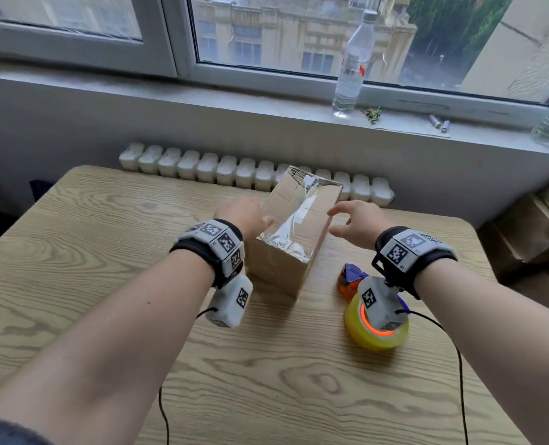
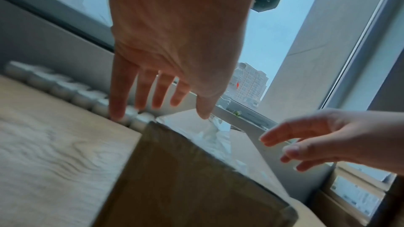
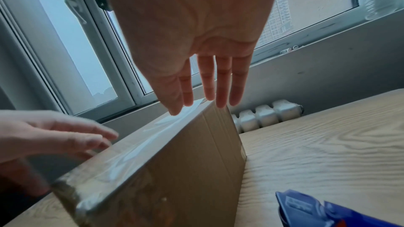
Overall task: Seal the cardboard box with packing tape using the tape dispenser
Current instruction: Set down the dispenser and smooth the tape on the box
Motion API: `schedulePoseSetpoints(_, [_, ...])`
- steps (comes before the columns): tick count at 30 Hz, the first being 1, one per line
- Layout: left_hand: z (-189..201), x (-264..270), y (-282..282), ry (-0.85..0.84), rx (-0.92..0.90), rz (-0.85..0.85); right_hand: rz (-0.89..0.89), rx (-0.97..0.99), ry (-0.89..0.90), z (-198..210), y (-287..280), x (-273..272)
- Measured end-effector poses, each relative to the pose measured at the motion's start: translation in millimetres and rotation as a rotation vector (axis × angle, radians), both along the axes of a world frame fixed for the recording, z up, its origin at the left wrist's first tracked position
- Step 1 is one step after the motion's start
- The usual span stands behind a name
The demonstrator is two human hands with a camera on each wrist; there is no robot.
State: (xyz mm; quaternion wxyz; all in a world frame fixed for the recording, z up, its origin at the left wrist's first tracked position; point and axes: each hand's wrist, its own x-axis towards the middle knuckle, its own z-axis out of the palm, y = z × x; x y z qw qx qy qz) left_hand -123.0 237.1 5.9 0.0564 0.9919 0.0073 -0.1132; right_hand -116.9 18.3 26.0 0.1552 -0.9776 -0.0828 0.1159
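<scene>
Neither grip holds anything: the left hand [image 1: 246,216] hangs at the left side of the cardboard box [image 1: 294,232] with straight, spread fingers [image 2: 140,91], its thumb over the box's top edge, while the right hand [image 1: 355,223] hovers just off the right side, fingers [image 3: 220,85] straight and loosely spread; whether either touches the cardboard cannot be told. The box stands upright near the middle of the wooden counter [image 1: 106,252], a plain brown carton with its top flaps closed and a shiny clear strip of tape [image 1: 295,220] running the length of the top, wrinkled and crumpled where it folds over the near and far edges. Just beside the box on the right, under the right wrist, lies the tape dispenser [image 1: 353,277], orange and blue, carrying a yellowish roll [image 1: 376,332] with a glowing orange core; the wrist camera partly hides it. Behind the counter a white radiator [image 1: 209,168] runs below the windowsill [image 1: 234,101], where a clear plastic bottle [image 1: 352,65] stands, with two small batteries [image 1: 440,122] farther right. Brown cartons [image 1: 530,232] sit stacked at the right edge.
</scene>
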Motion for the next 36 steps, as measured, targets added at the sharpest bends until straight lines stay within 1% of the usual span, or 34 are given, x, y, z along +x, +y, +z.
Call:
schedulePoseSetpoints(2, [1,5,-13,-0.074,-0.033,-0.006,0.006,-0.014,0.010,0,0,5])
schedulePoseSetpoints(3, [0,9,-16,-0.078,-0.033,-0.024,0.008,-0.020,0.016,-1,0,8])
schedulePoseSetpoints(7, [-4,25,-18,-0.030,-0.014,-0.042,0.014,-0.022,0.056,-6,-1,19])
schedulePoseSetpoints(13, [-8,48,-24,0.032,-0.094,0.007,-0.045,0.022,0.098,-17,9,41])
schedulePoseSetpoints(15, [-9,55,-25,0.048,-0.144,0.026,-0.075,0.054,0.115,-20,10,49])
schedulePoseSetpoints(18, [-8,64,-25,0.070,-0.310,0.085,-0.117,0.080,0.121,-26,11,62])
schedulePoseSetpoints(20, [-9,67,-25,0.104,-0.388,0.104,-0.150,0.085,0.102,-31,13,69])
schedulePoseSetpoints(23, [-15,68,-26,0.152,-0.388,0.114,-0.150,0.070,0.098,-34,18,78])
schedulePoseSetpoints(28, [-17,73,-23,0.159,-0.425,0.126,-0.099,-0.088,0.024,-38,35,99])
schedulePoseSetpoints(31, [-17,74,-23,0.157,-0.419,0.120,-0.107,-0.150,0.004,-39,44,115])
schedulePoseSetpoints(36, [-18,76,-22,0.159,-0.355,0.108,-0.088,-0.144,-0.055,-38,41,132])
